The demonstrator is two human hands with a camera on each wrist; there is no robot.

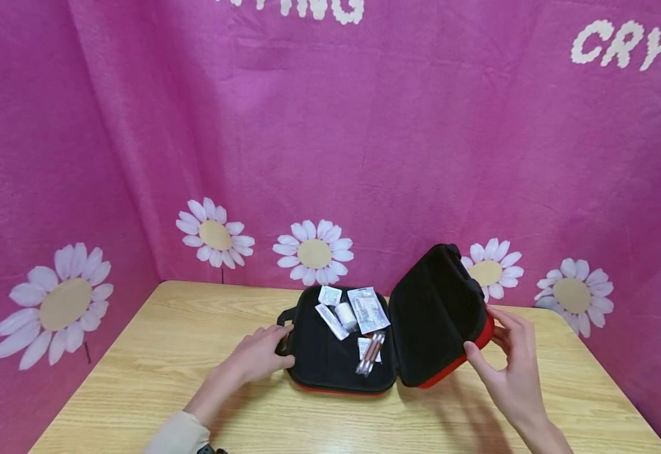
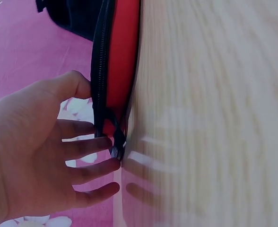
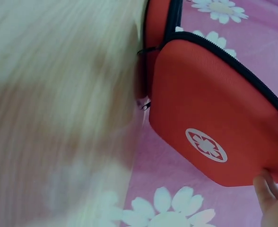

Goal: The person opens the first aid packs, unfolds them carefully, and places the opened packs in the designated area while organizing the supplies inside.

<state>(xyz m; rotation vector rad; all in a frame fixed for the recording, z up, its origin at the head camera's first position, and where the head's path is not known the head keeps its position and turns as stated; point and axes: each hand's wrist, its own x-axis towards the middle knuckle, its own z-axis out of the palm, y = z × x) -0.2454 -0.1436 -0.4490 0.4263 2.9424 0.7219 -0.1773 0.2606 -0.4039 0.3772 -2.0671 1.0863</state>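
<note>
A red first-aid case, black inside, stands unzipped on the table. Its base (image 1: 324, 369) lies flat, holding white packets (image 1: 368, 312), a bandage roll (image 1: 345, 316) and a few brown-tinted sealed sticks (image 1: 370, 354). The lid (image 3: 195, 94) is tilted up on the right, a white cross emblem on its red outside. My right hand (image 1: 508, 369) grips the lid's outer edge, thumb on the near side and fingers behind. At the base's left end, my left hand (image 2: 44, 146) touches the rim with its thumb, its other fingers extended beside the black handle (image 1: 286, 315).
The light wood table (image 1: 194, 340) meets a pink cloth backdrop (image 1: 330, 157) with printed daisies and white letters behind the case. A dark wristband (image 1: 206, 449) shows by the left sleeve (image 1: 178, 435).
</note>
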